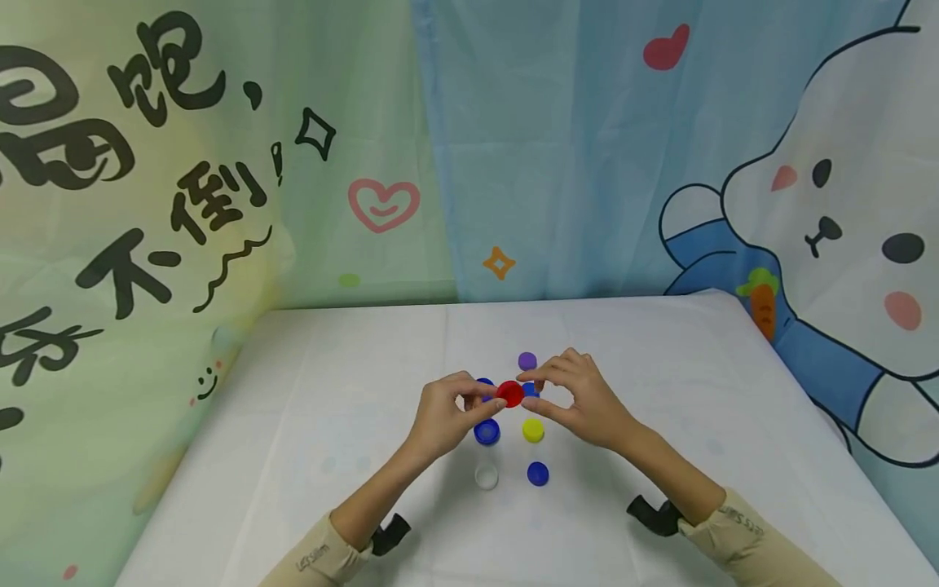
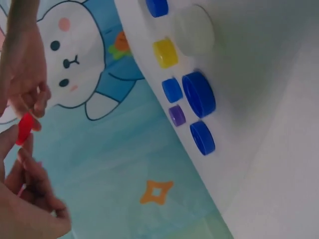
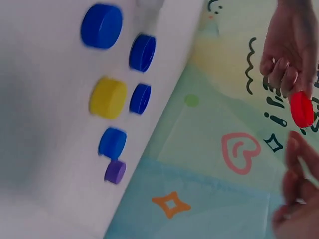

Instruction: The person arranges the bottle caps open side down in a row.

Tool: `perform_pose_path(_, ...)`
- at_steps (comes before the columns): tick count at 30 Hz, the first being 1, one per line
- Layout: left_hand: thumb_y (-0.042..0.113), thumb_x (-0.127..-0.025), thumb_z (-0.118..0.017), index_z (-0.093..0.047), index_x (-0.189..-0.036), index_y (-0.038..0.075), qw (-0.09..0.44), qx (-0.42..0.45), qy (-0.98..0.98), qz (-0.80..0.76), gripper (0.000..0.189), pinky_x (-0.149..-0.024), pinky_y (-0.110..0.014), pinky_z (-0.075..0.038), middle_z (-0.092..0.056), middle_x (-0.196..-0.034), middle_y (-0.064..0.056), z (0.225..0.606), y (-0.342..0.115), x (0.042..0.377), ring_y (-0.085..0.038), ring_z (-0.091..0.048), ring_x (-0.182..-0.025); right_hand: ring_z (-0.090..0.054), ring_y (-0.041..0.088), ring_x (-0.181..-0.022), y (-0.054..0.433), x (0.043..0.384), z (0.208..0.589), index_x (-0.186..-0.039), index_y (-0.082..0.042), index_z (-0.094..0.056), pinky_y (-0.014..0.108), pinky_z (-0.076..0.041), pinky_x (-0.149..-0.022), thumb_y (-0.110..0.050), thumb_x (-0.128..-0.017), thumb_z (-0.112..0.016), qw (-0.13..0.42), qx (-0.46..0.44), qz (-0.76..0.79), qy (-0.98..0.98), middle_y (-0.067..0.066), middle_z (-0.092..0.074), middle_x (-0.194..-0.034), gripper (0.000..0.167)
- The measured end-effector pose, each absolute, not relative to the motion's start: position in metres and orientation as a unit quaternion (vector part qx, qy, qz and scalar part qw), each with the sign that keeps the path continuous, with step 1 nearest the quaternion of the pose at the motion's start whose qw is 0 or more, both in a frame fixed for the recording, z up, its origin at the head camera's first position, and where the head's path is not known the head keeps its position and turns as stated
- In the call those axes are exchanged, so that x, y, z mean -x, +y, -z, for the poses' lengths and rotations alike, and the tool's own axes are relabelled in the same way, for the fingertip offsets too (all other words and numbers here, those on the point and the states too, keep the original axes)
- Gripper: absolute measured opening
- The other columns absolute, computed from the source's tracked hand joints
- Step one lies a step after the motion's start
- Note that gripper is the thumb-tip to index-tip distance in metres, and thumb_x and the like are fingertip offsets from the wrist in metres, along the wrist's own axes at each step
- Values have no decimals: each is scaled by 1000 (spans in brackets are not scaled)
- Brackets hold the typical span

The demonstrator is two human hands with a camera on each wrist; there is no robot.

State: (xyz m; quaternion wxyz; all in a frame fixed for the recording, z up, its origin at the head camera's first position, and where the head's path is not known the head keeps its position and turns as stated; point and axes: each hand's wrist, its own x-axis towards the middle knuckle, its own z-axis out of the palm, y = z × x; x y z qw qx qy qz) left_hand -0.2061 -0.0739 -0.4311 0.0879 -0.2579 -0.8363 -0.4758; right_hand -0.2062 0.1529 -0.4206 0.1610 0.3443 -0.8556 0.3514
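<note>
A red bottle cap (image 1: 509,394) is raised above the white table, pinched between the thumb and fingers of my left hand (image 1: 449,412). My right hand (image 1: 587,402) is just to the right of the cap, its thumb and index finger spread apart. In the right wrist view a gap shows between the right fingertips (image 3: 294,142) and the red cap (image 3: 301,109). A small pinkish bit shows among the left fingers in the left wrist view; what it is I cannot tell. Beneath the hands is a blue cap (image 1: 487,432) beside a yellow cap (image 1: 533,430).
Nearer me on the white table (image 1: 308,456) are a white cap (image 1: 487,476) and a blue cap (image 1: 538,474). A purple cap (image 1: 527,361) is at the back, and two more blue caps are partly hidden by the hands. A printed curtain (image 1: 528,147) hangs behind.
</note>
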Motion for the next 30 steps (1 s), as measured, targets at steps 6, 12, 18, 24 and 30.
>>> perform_pose_path(6, 29, -75, -77, -75, -89, 13, 325, 381, -817, 287, 22, -72, -32, -34, -58, -71, 6, 427, -78, 209, -9, -50, -68, -47, 18, -81, 150, 204, 421, -99, -14, -71, 36, -37, -68, -26, -88, -63, -8, -238, -462, -854, -8, -60, -84, 19)
perform_pose_path(12, 27, -75, -78, -75, -94, 13, 405, 439, -780, 186, 24, -73, -35, -36, -62, -75, 4, 424, -82, 209, -11, -51, -71, -48, 21, -82, 146, 204, 424, -96, -13, -71, 38, -36, -71, -27, -89, -62, -46, -235, -481, -843, -2, -57, -81, 18)
perform_pose_path(18, 26, -75, -78, -74, -94, 12, 397, 444, -780, 192, 24, -73, -33, -37, -62, -76, 4, 425, -82, 210, -11, -51, -71, -48, 19, -80, 144, 205, 428, -99, -14, -71, 37, -35, -71, -27, -88, -64, -31, -234, -485, -842, -4, -55, -79, 18)
perform_pose_path(24, 27, -71, -79, -71, -103, 9, 279, 373, -818, 336, 37, -71, -31, -31, -57, -75, 5, 427, -82, 217, -9, -48, -69, -48, 18, -79, 140, 210, 427, -105, -12, -70, 32, -38, -66, -26, -83, -69, 37, -228, -469, -852, -6, -56, -81, 26)
perform_pose_path(30, 22, -73, -79, -73, -98, 10, 201, 312, -826, 424, 29, -67, -31, -29, -56, -73, 5, 431, -82, 223, -11, -46, -67, -46, 11, -80, 135, 216, 428, -108, -13, -70, 29, -41, -63, -25, -79, -74, 104, -250, -436, -858, -12, -57, -79, 32)
